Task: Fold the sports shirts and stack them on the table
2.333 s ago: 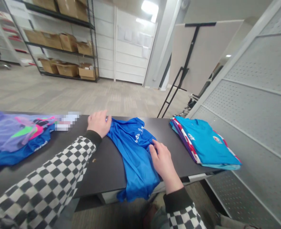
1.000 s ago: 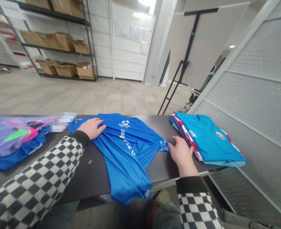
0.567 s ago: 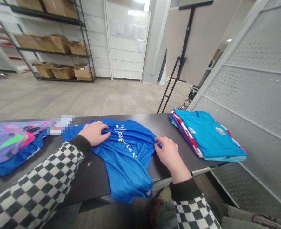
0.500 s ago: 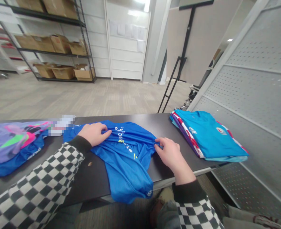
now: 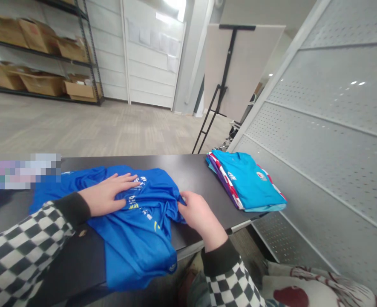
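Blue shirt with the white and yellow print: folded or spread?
Spread, but rumpled: the blue shirt lies creased across the table, part of it hanging over the near edge.

Two hands are showing, one left hand [image 5: 111, 194] and one right hand [image 5: 197, 213], and two checkered sleeves [image 5: 28, 243] are covering the arms. One blue shirt [image 5: 137, 243] is lying on one table [image 5: 188, 168], where one folded stack [image 5: 252, 183] is also sitting; at least four colours are appearing in it, its exact count staying hidden. One rack [image 5: 94, 68] is holding six clearly visible cardboard boxes [image 5: 38, 36], three per shelf. One black stand [image 5: 229, 51] is backing one board [image 5: 248, 68].
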`<control>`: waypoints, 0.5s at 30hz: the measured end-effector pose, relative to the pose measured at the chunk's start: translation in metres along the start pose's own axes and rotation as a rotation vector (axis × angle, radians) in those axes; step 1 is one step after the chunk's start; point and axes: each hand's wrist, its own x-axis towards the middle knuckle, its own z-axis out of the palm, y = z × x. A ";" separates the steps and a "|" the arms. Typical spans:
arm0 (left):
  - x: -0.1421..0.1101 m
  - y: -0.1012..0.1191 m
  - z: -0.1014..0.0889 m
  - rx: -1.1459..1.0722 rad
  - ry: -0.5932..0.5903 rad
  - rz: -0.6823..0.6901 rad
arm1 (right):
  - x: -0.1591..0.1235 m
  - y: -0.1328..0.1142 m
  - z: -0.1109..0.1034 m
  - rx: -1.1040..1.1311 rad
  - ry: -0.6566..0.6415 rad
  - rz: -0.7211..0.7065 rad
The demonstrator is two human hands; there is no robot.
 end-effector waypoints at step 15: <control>0.001 -0.001 0.000 0.022 0.006 0.039 | 0.008 0.038 -0.031 1.269 0.093 0.289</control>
